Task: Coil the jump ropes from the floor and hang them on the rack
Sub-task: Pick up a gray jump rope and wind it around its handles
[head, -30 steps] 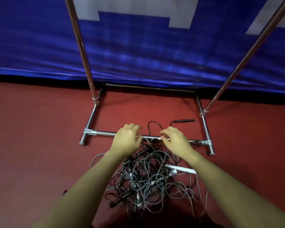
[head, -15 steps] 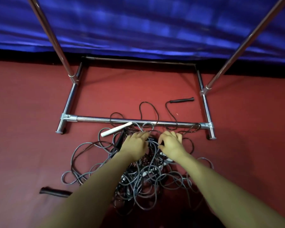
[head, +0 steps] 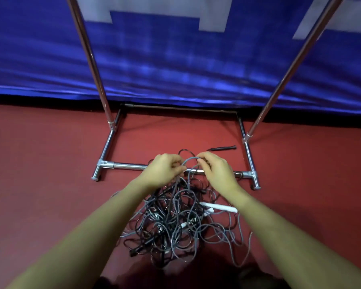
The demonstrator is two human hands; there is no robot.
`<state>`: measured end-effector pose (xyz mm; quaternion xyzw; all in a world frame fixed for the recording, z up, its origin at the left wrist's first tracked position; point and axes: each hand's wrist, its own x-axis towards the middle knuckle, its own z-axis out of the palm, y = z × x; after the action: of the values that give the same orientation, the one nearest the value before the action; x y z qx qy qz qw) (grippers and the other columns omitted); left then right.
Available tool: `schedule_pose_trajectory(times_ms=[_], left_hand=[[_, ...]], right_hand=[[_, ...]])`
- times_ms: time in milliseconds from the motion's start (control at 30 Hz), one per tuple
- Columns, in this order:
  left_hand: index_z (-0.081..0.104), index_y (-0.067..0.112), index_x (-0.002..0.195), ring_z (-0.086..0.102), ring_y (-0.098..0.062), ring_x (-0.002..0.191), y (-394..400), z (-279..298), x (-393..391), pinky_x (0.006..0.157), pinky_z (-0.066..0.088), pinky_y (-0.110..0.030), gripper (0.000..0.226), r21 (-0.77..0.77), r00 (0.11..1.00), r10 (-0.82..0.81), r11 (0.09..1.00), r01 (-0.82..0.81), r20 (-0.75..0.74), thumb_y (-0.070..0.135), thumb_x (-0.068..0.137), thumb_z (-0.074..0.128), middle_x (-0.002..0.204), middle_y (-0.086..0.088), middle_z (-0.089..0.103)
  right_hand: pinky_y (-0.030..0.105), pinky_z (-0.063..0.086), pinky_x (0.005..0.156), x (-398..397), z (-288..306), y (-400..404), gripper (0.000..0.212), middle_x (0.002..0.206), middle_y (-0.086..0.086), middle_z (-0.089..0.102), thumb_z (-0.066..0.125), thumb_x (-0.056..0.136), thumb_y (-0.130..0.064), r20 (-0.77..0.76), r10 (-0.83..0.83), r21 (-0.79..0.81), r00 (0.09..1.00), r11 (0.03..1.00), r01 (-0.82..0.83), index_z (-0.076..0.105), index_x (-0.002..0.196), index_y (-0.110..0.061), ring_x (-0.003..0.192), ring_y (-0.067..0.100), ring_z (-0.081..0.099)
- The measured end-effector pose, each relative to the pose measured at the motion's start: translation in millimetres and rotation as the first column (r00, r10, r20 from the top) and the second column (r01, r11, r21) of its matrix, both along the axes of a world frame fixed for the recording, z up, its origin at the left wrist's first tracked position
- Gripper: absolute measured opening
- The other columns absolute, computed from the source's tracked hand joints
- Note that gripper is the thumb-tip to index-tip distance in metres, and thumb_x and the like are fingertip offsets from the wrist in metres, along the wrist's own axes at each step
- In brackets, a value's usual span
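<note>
Between the two hands, right over the near chrome bar, a loop of thin grey jump-rope cord (head: 188, 161) arches up, and both hands have it pinched. The left hand (head: 163, 171) has its fingers curled in around the left leg of the loop, the right hand (head: 216, 171) nips the right leg with thumb and fingertips (head: 200, 161). From the left-hand grip the cord drops straight down into the big tangled heap of grey and black jump ropes (head: 175, 222) lying on the dark red floor (head: 40, 195) at about 6 o'clock from the hands. Can't tell which strand goes where in that mess, honestly.

A white tube-shaped plastic handle (head: 221, 207) pokes out of the heap at roughly 3 o'clock, almost touching the right forearm. A slim black handle (head: 223, 148) lies apart on the floor at 1 o'clock from the hands, inside the base frame.

That frame belongs to the shiny chrome tube rack (head: 121, 165), its two uprights running up at 11 and 1 o'clock. Behind it at 12 hangs a wrinkly blue banner with pale grey blocks (head: 175, 65).
</note>
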<state>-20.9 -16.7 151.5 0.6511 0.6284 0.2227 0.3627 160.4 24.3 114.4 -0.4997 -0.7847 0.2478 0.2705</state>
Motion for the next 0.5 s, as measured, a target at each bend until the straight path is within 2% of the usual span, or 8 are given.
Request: schedule_pose_trajectory(times_ms=[67,133,200,267,400,500], left_hand=[[0.064,0.02,0.077,0.054,-0.002,0.046,-4,32,-2,0.051,0.046,-0.017,0.015,0.048,0.993,0.04,0.998,-0.045,0.11,0.013,0.09,0.062,0.057,0.007,0.065],[0.064,0.018,0.077,0.055,0.001,0.046,-5,61,-5,0.051,0.048,-0.015,0.016,0.091,0.973,0.1,0.988,-0.121,0.206,0.008,0.089,0.063,0.053,0.01,0.063],[0.064,0.017,0.077,0.062,-0.005,0.051,-6,89,-7,0.055,0.054,-0.019,0.017,0.112,0.939,0.14,0.977,-0.183,0.313,0.005,0.089,0.062,0.059,0.005,0.066],[0.062,0.016,0.077,0.065,-0.012,0.054,-10,116,-7,0.055,0.056,-0.022,0.018,0.139,0.904,0.154,0.964,-0.225,0.399,0.005,0.09,0.06,0.059,0.002,0.066],[0.06,0.012,0.08,0.065,-0.007,0.052,-21,161,-10,0.053,0.055,-0.021,0.015,0.186,0.825,0.2,0.921,-0.341,0.528,0.005,0.093,0.057,0.065,-0.006,0.066],[0.06,0.009,0.081,0.066,-0.01,0.052,-26,176,-13,0.055,0.057,-0.023,0.015,0.179,0.743,0.257,0.874,-0.451,0.618,0.006,0.094,0.055,0.069,-0.011,0.065]], right_hand=[[0.032,0.049,0.07,-3,27,-1,0.012,0.082,-0.007,0.068,0.057,0.094,-0.022,-0.09,-0.027,-0.017,0.996,1.0,0.026,0.067,0.096,-0.016,0.076,0.011,0.062],[0.029,0.049,0.066,-11,55,-3,0.01,0.069,-0.01,0.064,0.059,0.092,-0.016,-0.234,-0.038,-0.1,0.971,0.995,0.014,0.065,0.085,-0.016,0.062,0.003,0.059],[0.029,0.048,0.063,-19,83,-7,0.018,0.065,-0.008,0.064,0.058,0.093,-0.011,-0.347,-0.038,-0.173,0.937,0.985,-0.024,0.062,0.077,-0.019,0.06,0.01,0.059],[0.028,0.048,0.066,-26,109,-14,0.022,0.068,-0.004,0.066,0.055,0.095,-0.014,-0.406,-0.025,-0.229,0.914,0.971,-0.075,0.063,0.076,-0.021,0.066,0.015,0.062],[0.013,0.045,0.066,-31,146,-28,0.022,0.081,-0.002,0.067,0.044,0.1,-0.016,-0.46,0.072,-0.364,0.885,0.894,-0.262,0.063,0.09,-0.016,0.067,-0.003,0.062],[0.015,0.046,0.077,-28,156,-38,0.012,0.092,0.002,0.069,0.049,0.097,-0.012,-0.438,0.202,-0.406,0.876,0.825,-0.394,0.06,0.101,-0.014,0.077,-0.003,0.063]])
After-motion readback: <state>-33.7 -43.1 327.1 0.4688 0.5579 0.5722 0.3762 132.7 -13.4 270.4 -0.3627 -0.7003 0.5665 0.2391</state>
